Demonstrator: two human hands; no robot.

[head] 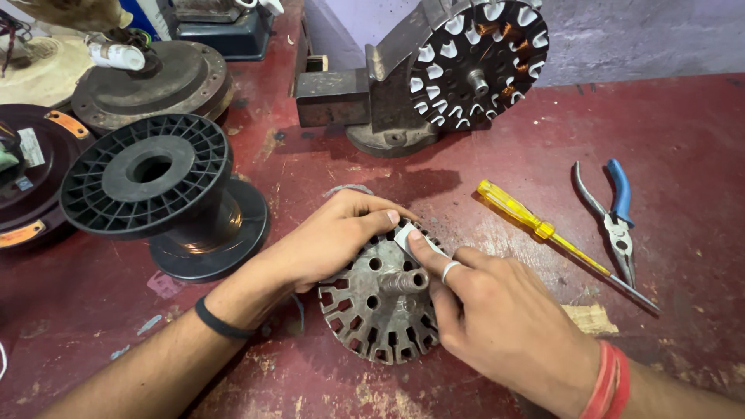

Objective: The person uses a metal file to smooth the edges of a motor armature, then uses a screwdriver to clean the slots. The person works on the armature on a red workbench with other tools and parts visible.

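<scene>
- Where the worn red bench [481,372] meets the lower middle of the view lies a grey slotted stator core [380,314], round, holed, with a short shaft at its centre.
- Left hand [330,240] curls over its upper rim, fingers pressing a small white paper strip [409,237].
- Right hand [497,318], ringed, pinches that same strip at the slots.
- Just left stands a black plastic spool [159,186].
- To the right lie a yellow screwdriver [535,225] and blue-handled pliers [617,221].
- Behind, a wound stator [477,58] sits clamped in a vise [365,101].
</scene>
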